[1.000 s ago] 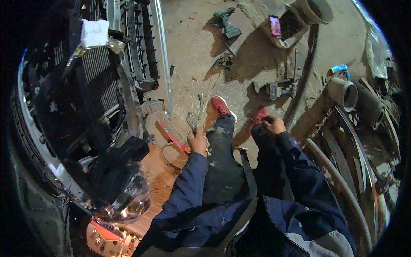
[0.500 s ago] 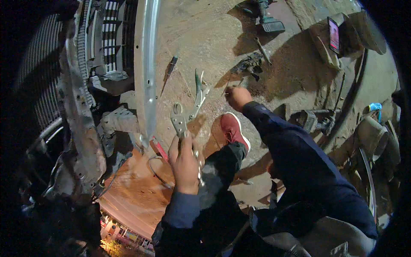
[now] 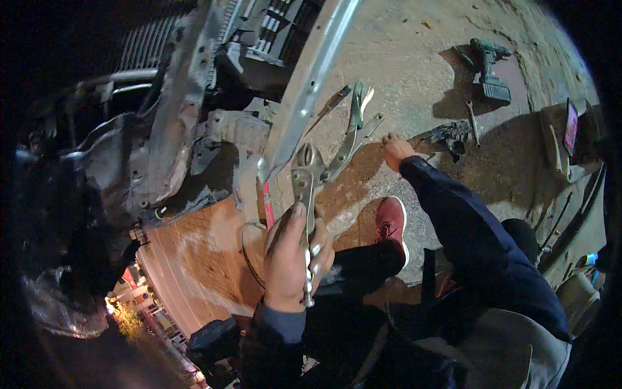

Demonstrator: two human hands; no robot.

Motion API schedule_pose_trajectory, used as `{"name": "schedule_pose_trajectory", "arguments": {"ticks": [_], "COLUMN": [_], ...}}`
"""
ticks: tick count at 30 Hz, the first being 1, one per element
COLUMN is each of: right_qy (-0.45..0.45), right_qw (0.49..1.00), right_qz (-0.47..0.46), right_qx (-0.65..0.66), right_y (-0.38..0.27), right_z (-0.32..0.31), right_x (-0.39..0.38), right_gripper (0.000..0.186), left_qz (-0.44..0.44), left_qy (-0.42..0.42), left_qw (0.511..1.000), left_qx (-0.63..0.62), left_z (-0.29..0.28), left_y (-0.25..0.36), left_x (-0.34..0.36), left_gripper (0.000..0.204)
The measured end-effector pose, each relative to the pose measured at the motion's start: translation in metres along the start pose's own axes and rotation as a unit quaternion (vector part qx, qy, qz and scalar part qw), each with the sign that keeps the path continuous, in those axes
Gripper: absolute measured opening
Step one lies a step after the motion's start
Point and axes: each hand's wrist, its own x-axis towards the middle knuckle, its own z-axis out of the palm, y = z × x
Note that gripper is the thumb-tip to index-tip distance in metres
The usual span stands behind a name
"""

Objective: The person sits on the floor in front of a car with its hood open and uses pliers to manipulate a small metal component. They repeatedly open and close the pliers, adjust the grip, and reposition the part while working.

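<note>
Locking pliers (image 3: pixel 303 185) of bare metal are in my left hand (image 3: pixel 289 253), jaws pointing away from me. My fingers wrap round the handles, and the adjusting screw shows below my palm. A second pair of pliers with green-and-metal handles (image 3: pixel 356 117) extends beyond the held jaws. Its lower end meets them in view; I cannot tell whether the two touch. Stretched out low over the ground, my right hand (image 3: pixel 396 153) has its fingers curled together. What they hold, if anything, cannot be made out. A dark screwdriver (image 3: pixel 334 100) lies left of the green handles.
A metal rail (image 3: pixel 311 91) and stripped vehicle parts (image 3: pixel 175 149) stand on the left. Far right lie a cordless drill (image 3: pixel 490 71), a wrench (image 3: pixel 473 123) and a dark, broken-looking part (image 3: pixel 451 137). A phone (image 3: pixel 571 128) leans at the right. My red shoe (image 3: pixel 390 223) is between my arms.
The view has turned and shifted left, bringing the whole drill into sight. The locking pliers appear larger and more upright. My right hand remains low near the ground, fingers curled.
</note>
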Motion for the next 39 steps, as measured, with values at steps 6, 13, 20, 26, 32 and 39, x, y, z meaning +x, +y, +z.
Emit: {"name": "schedule_pose_trajectory", "arguments": {"ticks": [6, 13, 20, 26, 32, 39], "right_qy": [-0.027, -0.062, 0.000, 0.035, 0.076, 0.011], "right_qw": [0.971, 0.988, 1.000, 0.992, 0.992, 0.994], "right_qz": [0.148, 0.125, 0.008, -0.110, -0.093, -0.105], "right_qx": [0.188, 0.068, -0.012, -0.060, -0.042, 0.038], "right_y": [0.012, 0.056, 0.052, 0.041, 0.045, 0.047], "right_z": [-0.035, -0.055, -0.042, -0.013, 0.000, -0.022], "right_x": [-0.061, -0.101, -0.124, -0.087, -0.086, -0.069], "right_gripper": [0.028, 0.019, 0.035, 0.027, 0.022, 0.011], "left_qz": [-0.006, 0.077, 0.033, 0.050, 0.020, 0.038], "left_qy": [-0.059, -0.138, -0.128, -0.056, -0.033, -0.071], "left_qw": [0.994, 0.980, 0.976, 0.989, 0.993, 0.985], "left_qx": [-0.092, -0.123, -0.175, -0.127, -0.116, -0.152], "left_z": [0.004, 0.037, 0.033, 0.024, 0.012, 0.014], "left_y": [0.001, 0.005, -0.004, -0.015, -0.016, -0.011], "left_x": [0.006, -0.018, -0.047, -0.055, -0.047, -0.037], "left_gripper": [0.031, 0.032, 0.036, 0.038, 0.036, 0.037]}}
